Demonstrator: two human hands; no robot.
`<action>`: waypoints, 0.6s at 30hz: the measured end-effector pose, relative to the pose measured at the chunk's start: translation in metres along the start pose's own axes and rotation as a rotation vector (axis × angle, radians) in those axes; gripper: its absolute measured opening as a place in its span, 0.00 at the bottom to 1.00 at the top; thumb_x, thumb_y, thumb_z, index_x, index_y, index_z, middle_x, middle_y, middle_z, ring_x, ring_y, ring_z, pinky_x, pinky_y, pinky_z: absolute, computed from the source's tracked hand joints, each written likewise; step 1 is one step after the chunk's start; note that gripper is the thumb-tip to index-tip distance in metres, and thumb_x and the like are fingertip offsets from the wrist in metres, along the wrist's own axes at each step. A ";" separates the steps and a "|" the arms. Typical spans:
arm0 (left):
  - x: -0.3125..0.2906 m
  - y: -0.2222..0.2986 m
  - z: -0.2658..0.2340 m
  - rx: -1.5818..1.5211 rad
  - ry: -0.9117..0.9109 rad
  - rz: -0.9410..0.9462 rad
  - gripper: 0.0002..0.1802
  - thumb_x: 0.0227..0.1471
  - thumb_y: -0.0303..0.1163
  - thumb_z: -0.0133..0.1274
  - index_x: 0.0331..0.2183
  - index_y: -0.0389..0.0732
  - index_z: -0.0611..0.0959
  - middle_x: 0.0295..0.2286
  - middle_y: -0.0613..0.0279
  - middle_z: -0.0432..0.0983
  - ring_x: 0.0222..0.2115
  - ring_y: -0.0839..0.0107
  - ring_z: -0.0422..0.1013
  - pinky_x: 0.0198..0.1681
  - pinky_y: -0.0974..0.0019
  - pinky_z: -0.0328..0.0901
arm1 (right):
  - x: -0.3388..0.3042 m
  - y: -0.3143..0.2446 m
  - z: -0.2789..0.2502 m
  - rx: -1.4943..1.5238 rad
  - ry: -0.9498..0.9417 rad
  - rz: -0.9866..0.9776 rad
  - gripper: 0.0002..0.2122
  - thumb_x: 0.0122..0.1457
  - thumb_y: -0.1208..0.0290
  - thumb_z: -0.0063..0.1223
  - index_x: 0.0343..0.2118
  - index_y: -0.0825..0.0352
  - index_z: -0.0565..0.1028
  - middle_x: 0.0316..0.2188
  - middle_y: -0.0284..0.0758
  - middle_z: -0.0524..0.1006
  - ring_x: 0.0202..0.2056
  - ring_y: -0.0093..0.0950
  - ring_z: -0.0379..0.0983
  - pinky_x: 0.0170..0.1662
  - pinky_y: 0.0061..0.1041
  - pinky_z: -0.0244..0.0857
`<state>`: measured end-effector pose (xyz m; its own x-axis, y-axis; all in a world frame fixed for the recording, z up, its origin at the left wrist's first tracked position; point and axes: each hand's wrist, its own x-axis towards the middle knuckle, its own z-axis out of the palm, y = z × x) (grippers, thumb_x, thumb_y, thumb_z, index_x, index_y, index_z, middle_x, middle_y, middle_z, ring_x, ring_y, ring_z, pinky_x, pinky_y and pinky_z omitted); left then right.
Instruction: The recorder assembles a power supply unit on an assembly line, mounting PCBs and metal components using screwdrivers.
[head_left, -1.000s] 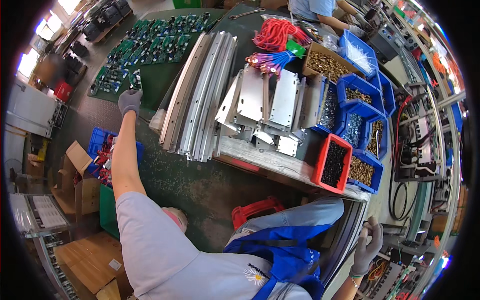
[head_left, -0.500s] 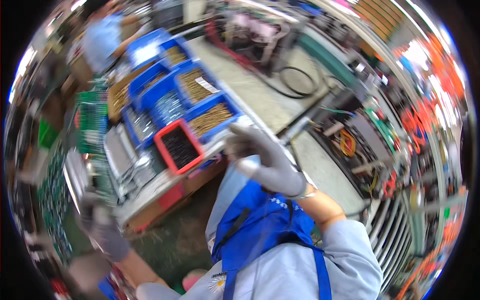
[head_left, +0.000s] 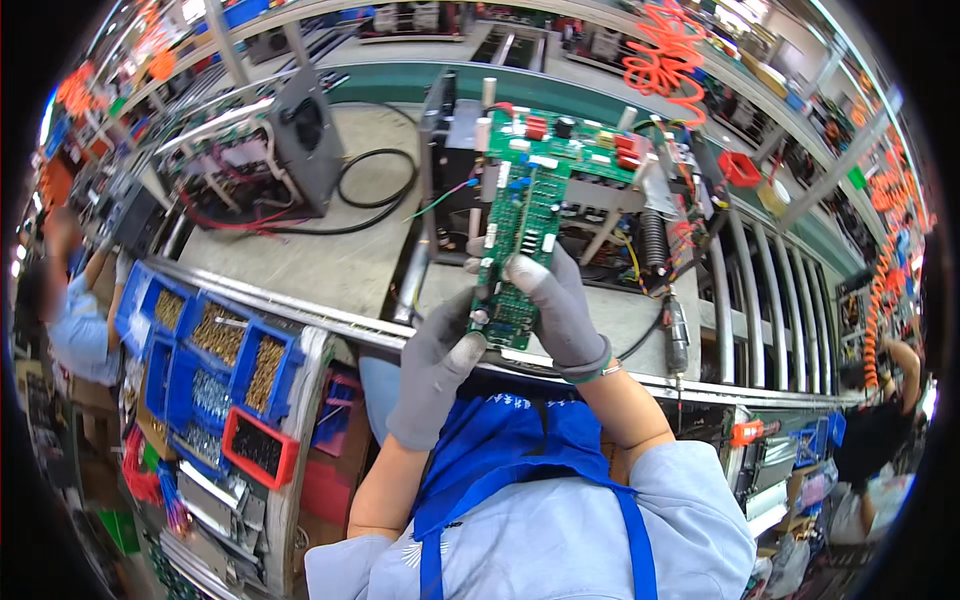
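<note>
Left gray-gloved hand [head_left: 437, 368] and right gray-gloved hand [head_left: 560, 305], apart in earlier frame, now together, fingers clamped on lower part of long green circuit board [head_left: 512, 240]. Board overlaps open dark metal chassis [head_left: 436, 170] in view; contact unclear. Step looks like two-handed board handling; next move probably calls for even support. Blue plastic bins [head_left: 290, 368]: brass-coloured, silvery fasteners. Red plastic bin [head_left: 288, 466]: small black parts.

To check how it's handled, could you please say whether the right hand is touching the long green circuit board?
Touching: the head view shows the right hand gripping the long green circuit board, gloved thumb laid across it.
</note>
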<state>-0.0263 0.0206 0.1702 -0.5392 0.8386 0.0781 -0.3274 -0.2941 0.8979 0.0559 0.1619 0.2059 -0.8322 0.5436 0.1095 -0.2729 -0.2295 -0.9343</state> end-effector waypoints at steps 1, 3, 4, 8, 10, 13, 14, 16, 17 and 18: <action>0.007 0.000 0.006 -0.149 -0.087 -0.172 0.28 0.53 0.32 0.53 0.52 0.28 0.66 0.44 0.54 0.70 0.41 0.73 0.70 0.39 0.71 0.71 | 0.001 -0.001 -0.007 -0.042 -0.018 0.002 0.25 0.56 0.59 0.49 0.52 0.73 0.66 0.43 0.39 0.74 0.39 0.26 0.74 0.42 0.27 0.69; 0.022 -0.014 0.015 -0.137 -0.117 -0.192 0.25 0.53 0.31 0.53 0.50 0.28 0.68 0.39 0.56 0.73 0.37 0.74 0.72 0.37 0.72 0.72 | 0.006 -0.001 -0.023 -0.053 0.004 -0.025 0.26 0.56 0.56 0.49 0.51 0.72 0.67 0.43 0.38 0.74 0.39 0.26 0.73 0.42 0.27 0.69; 0.028 -0.020 0.018 -0.076 -0.109 -0.175 0.24 0.54 0.30 0.52 0.49 0.28 0.69 0.38 0.57 0.73 0.35 0.74 0.72 0.37 0.71 0.72 | 0.009 0.002 -0.036 0.054 -0.048 0.012 0.23 0.58 0.58 0.48 0.51 0.70 0.67 0.43 0.36 0.74 0.40 0.24 0.72 0.44 0.25 0.67; 0.040 -0.026 0.026 -0.016 -0.051 -0.146 0.20 0.53 0.26 0.53 0.47 0.28 0.71 0.34 0.59 0.74 0.31 0.76 0.73 0.36 0.71 0.73 | 0.015 0.001 -0.072 -0.011 0.086 -0.119 0.21 0.61 0.64 0.44 0.54 0.70 0.65 0.46 0.37 0.71 0.45 0.24 0.69 0.49 0.24 0.64; 0.041 -0.027 0.026 0.017 -0.001 -0.130 0.20 0.53 0.25 0.53 0.47 0.28 0.71 0.34 0.59 0.74 0.31 0.76 0.73 0.36 0.71 0.73 | 0.003 -0.018 -0.079 -0.341 0.230 -0.352 0.20 0.59 0.72 0.47 0.54 0.71 0.65 0.46 0.38 0.72 0.45 0.23 0.69 0.49 0.24 0.64; 0.046 -0.025 0.034 0.070 -0.051 -0.154 0.19 0.52 0.24 0.53 0.47 0.29 0.72 0.34 0.59 0.74 0.31 0.75 0.73 0.36 0.71 0.72 | -0.009 -0.054 -0.090 -0.721 0.258 -0.502 0.19 0.54 0.81 0.51 0.50 0.71 0.69 0.42 0.39 0.73 0.43 0.25 0.71 0.46 0.22 0.66; 0.048 -0.026 0.039 0.081 -0.035 -0.156 0.20 0.52 0.25 0.54 0.47 0.29 0.72 0.33 0.59 0.74 0.31 0.75 0.73 0.35 0.71 0.72 | -0.011 -0.068 -0.086 -0.886 0.195 -0.457 0.18 0.53 0.81 0.52 0.49 0.69 0.71 0.41 0.39 0.73 0.42 0.27 0.71 0.44 0.24 0.67; 0.050 -0.029 0.045 0.093 -0.038 -0.159 0.21 0.52 0.26 0.54 0.47 0.29 0.72 0.33 0.59 0.74 0.30 0.75 0.73 0.34 0.72 0.72 | -0.003 -0.079 -0.091 -1.375 0.082 -0.748 0.18 0.48 0.79 0.55 0.45 0.63 0.75 0.39 0.37 0.73 0.40 0.33 0.72 0.42 0.29 0.68; 0.049 -0.030 0.045 0.130 -0.085 -0.171 0.22 0.51 0.28 0.55 0.46 0.29 0.72 0.33 0.59 0.75 0.30 0.75 0.73 0.33 0.72 0.71 | -0.001 -0.087 -0.093 -1.619 0.002 -0.837 0.19 0.47 0.76 0.56 0.45 0.60 0.74 0.40 0.35 0.74 0.39 0.32 0.71 0.41 0.30 0.68; 0.049 -0.030 0.044 0.167 -0.133 -0.182 0.23 0.50 0.31 0.56 0.46 0.29 0.73 0.32 0.59 0.75 0.29 0.75 0.73 0.32 0.72 0.70 | -0.002 -0.089 -0.099 -1.727 -0.110 -0.856 0.17 0.48 0.74 0.55 0.45 0.59 0.74 0.39 0.34 0.74 0.39 0.31 0.71 0.39 0.30 0.68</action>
<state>-0.0089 0.0910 0.1661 -0.3730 0.9268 -0.0448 -0.2711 -0.0627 0.9605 0.1294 0.2616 0.2553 -0.7975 0.0004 0.6033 0.0800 0.9912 0.1051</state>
